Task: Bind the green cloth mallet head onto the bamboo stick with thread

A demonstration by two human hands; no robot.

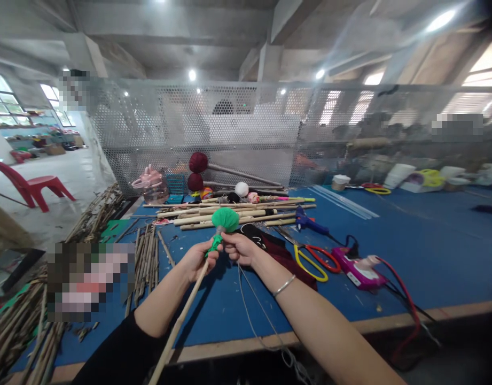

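A wooden stick [185, 310] slants up from the bottom edge, topped by a round green ball [225, 220] with green material and grey cord gathered below it. My left hand [198, 260] is closed around the stick just under the ball, on the green material. At the ball's neck, the fingers of my right hand [240, 247] are pinched together on the grey cord [248, 310], which hangs down past the table's front edge. Dark red and black cloth [283, 256] lies behind my right forearm.
Scissors [315, 262], a blue glue gun [310, 222] and a magenta power strip [360, 270] lie on the blue table [442, 256] to the right. Sticks [147, 259] lie left; more sticks and wrapped balls [198, 162] stand behind, before a perforated metal screen [249, 128].
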